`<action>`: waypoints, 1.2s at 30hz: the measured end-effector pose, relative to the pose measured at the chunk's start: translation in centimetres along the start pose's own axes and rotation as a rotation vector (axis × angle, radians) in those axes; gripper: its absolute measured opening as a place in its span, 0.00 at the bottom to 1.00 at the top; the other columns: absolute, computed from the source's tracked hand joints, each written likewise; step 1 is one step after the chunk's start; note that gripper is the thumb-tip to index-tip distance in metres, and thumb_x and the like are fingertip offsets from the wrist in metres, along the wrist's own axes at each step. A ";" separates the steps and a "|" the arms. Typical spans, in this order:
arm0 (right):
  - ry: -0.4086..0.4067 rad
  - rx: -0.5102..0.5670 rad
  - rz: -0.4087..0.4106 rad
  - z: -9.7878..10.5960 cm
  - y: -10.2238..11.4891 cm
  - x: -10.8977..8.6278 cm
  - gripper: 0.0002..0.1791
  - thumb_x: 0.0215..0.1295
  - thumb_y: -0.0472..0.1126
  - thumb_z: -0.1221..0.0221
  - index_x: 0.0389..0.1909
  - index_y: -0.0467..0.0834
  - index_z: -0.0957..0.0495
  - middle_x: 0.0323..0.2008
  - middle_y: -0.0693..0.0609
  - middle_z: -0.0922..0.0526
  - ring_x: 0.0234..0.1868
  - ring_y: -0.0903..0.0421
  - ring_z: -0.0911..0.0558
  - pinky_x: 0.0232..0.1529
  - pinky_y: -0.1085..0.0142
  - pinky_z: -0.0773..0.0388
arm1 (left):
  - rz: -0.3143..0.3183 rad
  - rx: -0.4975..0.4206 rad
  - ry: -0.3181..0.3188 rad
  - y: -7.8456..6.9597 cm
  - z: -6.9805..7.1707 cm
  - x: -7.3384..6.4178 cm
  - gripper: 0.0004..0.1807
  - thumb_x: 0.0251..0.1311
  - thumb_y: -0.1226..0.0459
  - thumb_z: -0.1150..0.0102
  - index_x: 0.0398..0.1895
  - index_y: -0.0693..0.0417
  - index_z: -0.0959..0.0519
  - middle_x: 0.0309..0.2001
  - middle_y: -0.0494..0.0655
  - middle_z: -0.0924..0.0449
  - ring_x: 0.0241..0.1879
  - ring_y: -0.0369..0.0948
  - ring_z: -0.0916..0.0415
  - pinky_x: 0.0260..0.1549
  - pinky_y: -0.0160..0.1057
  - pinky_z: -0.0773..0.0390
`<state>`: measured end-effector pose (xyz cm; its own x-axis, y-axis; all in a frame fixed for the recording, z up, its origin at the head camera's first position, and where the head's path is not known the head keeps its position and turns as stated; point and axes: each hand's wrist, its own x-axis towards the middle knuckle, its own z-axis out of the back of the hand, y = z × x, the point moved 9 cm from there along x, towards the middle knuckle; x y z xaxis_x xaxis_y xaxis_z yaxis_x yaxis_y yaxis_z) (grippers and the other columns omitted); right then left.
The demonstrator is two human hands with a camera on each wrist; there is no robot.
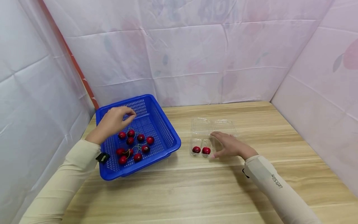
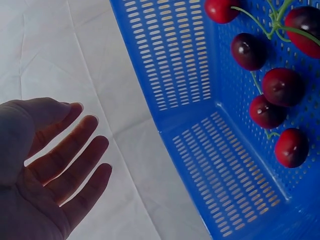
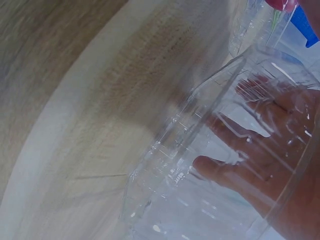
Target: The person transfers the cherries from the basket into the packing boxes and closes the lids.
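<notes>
Above the blue plastic basket point(image 1: 171, 137) hovers my left hand point(image 1: 115, 120), fingers loosely bent and nothing in its grasp. Several dark red cherries point(image 1: 140, 137) with green stems lie on the basket floor. The left wrist view shows the same left hand point(image 2: 60, 165) from the palm side, apart from the cherries point(image 2: 283, 87). My right hand point(image 1: 230, 145) rests at the right side of a clear plastic clamshell box point(image 1: 193, 141), fingers spread, thumb by its front corner. Two cherries point(image 1: 206, 150) sit in the box's front compartments. Seen through clear plastic, the right hand point(image 3: 250, 150) has its fingers apart.
The box's clear lid point(image 1: 202, 126) lies folded back behind it. All of this stands on a wood-grain table point(image 1: 179, 193). Pale printed cloth point(image 1: 184, 62) hangs at the back and both sides, close behind the basket.
</notes>
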<state>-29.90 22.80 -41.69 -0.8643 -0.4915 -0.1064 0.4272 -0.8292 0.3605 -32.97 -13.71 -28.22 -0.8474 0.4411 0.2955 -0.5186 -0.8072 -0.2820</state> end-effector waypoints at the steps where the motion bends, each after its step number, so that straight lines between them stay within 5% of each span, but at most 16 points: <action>1: -0.001 0.000 -0.001 0.0 0.0 0.0 0.55 0.46 0.60 0.29 0.68 0.33 0.41 0.67 0.33 0.38 0.68 0.33 0.40 0.60 0.29 0.49 | 0.005 -0.003 0.003 0.1 -0.1 0.0 0.09 0.65 0.64 0.43 0.41 0.59 0.17 0.40 0.54 0.16 0.41 0.49 0.20 0.45 0.52 0.22; 20: 0.003 0.018 -0.005 -0.1 0.1 -0.1 0.54 0.47 0.58 0.29 0.68 0.33 0.42 0.68 0.33 0.39 0.68 0.33 0.41 0.60 0.29 0.50 | 0.062 -0.007 0.047 1.7 -2.1 0.8 0.10 0.65 0.64 0.44 0.41 0.59 0.16 0.40 0.54 0.16 0.42 0.49 0.20 0.45 0.52 0.23; 28: -0.003 0.020 -0.006 -0.1 0.1 0.0 0.54 0.47 0.59 0.29 0.68 0.33 0.41 0.68 0.33 0.38 0.68 0.34 0.41 0.60 0.29 0.51 | 0.182 0.009 0.174 2.9 -3.5 0.5 0.12 0.65 0.63 0.46 0.45 0.59 0.18 0.46 0.57 0.18 0.46 0.52 0.22 0.46 0.54 0.24; 36: 0.000 0.015 -0.003 -0.2 0.1 0.1 0.53 0.48 0.58 0.30 0.68 0.34 0.41 0.68 0.33 0.38 0.68 0.33 0.41 0.60 0.28 0.51 | 0.227 0.031 0.273 3.5 -4.9 0.5 0.18 0.68 0.62 0.50 0.58 0.61 0.26 0.55 0.63 0.24 0.53 0.57 0.26 0.51 0.59 0.26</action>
<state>-29.89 22.66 -41.87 -0.8655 -0.4892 -0.1075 0.4206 -0.8264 0.3744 -35.81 -14.42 -33.53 -0.9420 0.3346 -0.0271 -0.3137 -0.9063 -0.2832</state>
